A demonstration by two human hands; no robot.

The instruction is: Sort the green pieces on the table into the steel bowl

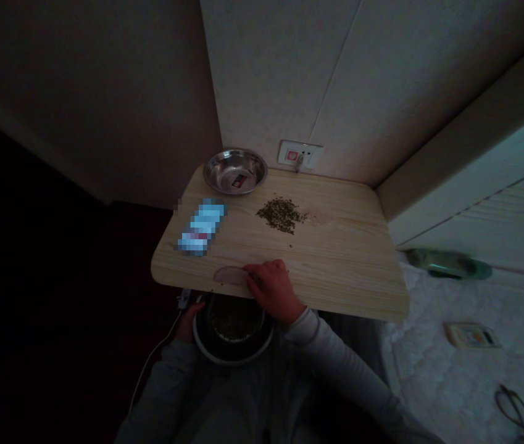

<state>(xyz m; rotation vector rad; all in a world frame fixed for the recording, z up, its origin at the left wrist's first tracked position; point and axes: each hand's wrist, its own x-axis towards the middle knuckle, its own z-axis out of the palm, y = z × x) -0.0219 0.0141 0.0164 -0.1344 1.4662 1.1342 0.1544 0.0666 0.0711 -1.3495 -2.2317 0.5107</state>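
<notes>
My right hand point(273, 288) is closed at the front edge of a small wooden tabletop point(345, 253). Its fingers pinch a thin, rounded, see-through flat piece point(228, 275), whose exact kind I cannot make out. Below that edge, my left hand point(190, 322) grips the left side of a dark bowl point(234, 359) with a pale rim. Small dark grains or seeds fill part of the bowl. A loose pile of similar greenish-brown seeds point(281, 214) lies spread on the middle of the tabletop, with a few strays around it.
A shiny steel bowl point(235, 172) stands at the back left of the tabletop. A lit, blurred-out phone point(202, 227) lies in front of it. Behind is a wall socket point(300, 155). On the white bedding at right are a green bottle point(449, 264) and a small box point(472, 336).
</notes>
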